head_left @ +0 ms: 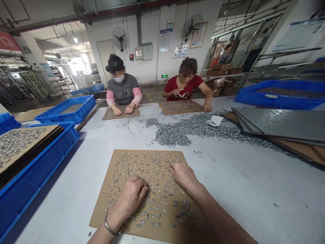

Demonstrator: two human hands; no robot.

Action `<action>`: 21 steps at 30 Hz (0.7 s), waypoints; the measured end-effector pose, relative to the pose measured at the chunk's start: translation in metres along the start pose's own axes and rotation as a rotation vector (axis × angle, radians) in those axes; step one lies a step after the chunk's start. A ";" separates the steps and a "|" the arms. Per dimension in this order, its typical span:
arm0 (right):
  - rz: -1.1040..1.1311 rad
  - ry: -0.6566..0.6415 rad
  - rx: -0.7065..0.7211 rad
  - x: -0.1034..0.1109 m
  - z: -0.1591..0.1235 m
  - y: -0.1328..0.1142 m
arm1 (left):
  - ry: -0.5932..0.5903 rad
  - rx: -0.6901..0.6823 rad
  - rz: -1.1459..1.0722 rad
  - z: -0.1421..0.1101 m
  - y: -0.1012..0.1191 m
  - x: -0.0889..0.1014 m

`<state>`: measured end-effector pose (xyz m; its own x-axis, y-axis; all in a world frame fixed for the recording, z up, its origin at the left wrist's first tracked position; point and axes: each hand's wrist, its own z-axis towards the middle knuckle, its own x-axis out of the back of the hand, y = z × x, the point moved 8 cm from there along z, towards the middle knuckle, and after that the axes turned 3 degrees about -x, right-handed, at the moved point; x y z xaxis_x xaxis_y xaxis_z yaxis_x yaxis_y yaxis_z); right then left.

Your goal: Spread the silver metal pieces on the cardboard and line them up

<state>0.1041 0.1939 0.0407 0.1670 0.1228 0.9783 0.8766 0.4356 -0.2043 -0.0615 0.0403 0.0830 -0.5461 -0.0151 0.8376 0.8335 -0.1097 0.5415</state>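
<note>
In front of me a brown cardboard sheet (105, 206) lies on the white table, covered with many small shiny metal pieces, pointed at both ends. My left hand (132, 194) rests over the middle of the sheet with its fingers curled down and together. Higher up, at the sheet's right edge, my right hand (180, 172) has thumb and fingers pinched down among the pieces. Whatever either hand has between its fingertips is hidden. A loose cluster of metal pieces (186, 212) sits at the sheet's lower right, beneath my right forearm.
A large heap of metal pieces (175, 132) spreads across the table (243, 183) beyond my sheet. Two co-workers sit opposite, each with a cardboard sheet (121, 116). Blue bins (58, 149) stand left; another blue bin (281, 95) and stacked grey sheets (279, 123) are at right.
</note>
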 end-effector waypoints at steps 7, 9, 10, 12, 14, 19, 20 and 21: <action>-0.022 -0.038 0.090 -0.003 0.017 -0.009 | -0.015 0.011 0.002 -0.002 -0.001 -0.003; -0.031 -0.048 0.073 -0.002 0.018 -0.010 | -0.006 0.001 0.004 -0.003 -0.002 -0.004; -0.033 -0.053 0.064 -0.002 0.018 -0.011 | -0.001 -0.004 0.008 -0.003 -0.002 -0.004; -0.034 -0.071 0.030 -0.003 0.018 -0.012 | 0.001 -0.005 0.023 -0.002 -0.003 -0.003; -0.021 -0.089 -0.006 -0.004 0.019 -0.011 | -0.010 0.006 0.036 -0.001 -0.002 -0.003; 0.093 -0.017 -0.051 0.010 -0.001 0.007 | -0.048 -0.029 0.051 0.004 0.012 -0.008; 0.138 0.024 -0.060 0.014 -0.011 0.015 | -0.057 -0.042 0.046 0.006 0.016 -0.011; 0.182 0.058 -0.068 0.016 -0.022 0.022 | -0.070 -0.056 0.035 0.007 0.020 -0.016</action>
<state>0.1365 0.1859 0.0530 0.3492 0.1411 0.9264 0.8579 0.3496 -0.3766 -0.0354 0.0451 0.0813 -0.5082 0.0490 0.8599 0.8448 -0.1656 0.5087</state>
